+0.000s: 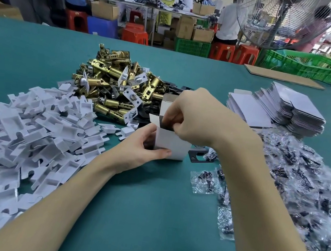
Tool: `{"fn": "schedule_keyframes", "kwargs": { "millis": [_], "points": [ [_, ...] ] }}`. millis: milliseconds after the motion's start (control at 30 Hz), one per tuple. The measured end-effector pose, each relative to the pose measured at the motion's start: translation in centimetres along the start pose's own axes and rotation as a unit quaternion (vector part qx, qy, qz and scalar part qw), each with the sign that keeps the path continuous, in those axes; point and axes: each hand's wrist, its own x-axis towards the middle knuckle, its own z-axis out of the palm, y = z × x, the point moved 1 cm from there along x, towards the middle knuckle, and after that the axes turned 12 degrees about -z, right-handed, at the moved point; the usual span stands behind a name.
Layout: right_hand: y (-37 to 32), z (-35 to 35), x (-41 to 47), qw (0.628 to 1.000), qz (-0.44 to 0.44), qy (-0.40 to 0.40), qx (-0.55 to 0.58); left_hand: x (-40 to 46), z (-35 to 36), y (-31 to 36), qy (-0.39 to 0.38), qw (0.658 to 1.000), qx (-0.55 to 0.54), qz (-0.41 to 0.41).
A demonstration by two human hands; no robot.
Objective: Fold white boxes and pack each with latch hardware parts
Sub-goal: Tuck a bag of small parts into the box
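Left hand [146, 146] gripped the box [170, 145] upright w/ flaps open, so right hand [191, 116], fingers curled at its mouth, could feed something dark in.

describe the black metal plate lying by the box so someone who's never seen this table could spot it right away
On the green table, find the upright white box that the left hand grips and the right hand reaches into. At the box's lower right corner a black plate lies flat, partly hidden behind the box. Unlike the bagged screw packets beside it, it is bare, with a round hole.
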Motion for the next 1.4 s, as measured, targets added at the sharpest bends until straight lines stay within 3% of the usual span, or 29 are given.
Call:
{"fn": "schedule_keyframes", "kwargs": {
  "millis": [133,300,667,1000,1167,1400],
  "points": [
    [-0.1,0.3,0.3,1.000,0.011,-0.009,-0.017,-0.1,0.1,0.4,-0.003,1.000,0.004,0.017],
    [0.7,-0.9,-0.3,0.995,0.019,0.100,0.019,-0.1,0.3,0.5,-0.002,1.000,0.011,0.027],
    [1.2,-0.5,-0.4,0.997,0.009,0.061,0.040,0.1,0.2,0.3,0.013,0.999,0.006,0.030],
    [1.5,-0.3,-0.4,0.997,0.065,-0.015,-0.040,0.3,0.2,0.1,0.013,0.999,0.017,0.034],
    [1.9,-0.4,-0.2,0.996,0.045,0.074,-0.030,0.4,0.2,0.1,0.013,0.999,0.013,0.037],
    [2.0,0.0,0.0,0.996,0.031,0.068,-0.049,0.4,0.2,0.0,0.010,0.999,0.010,0.038]
  ]
}}
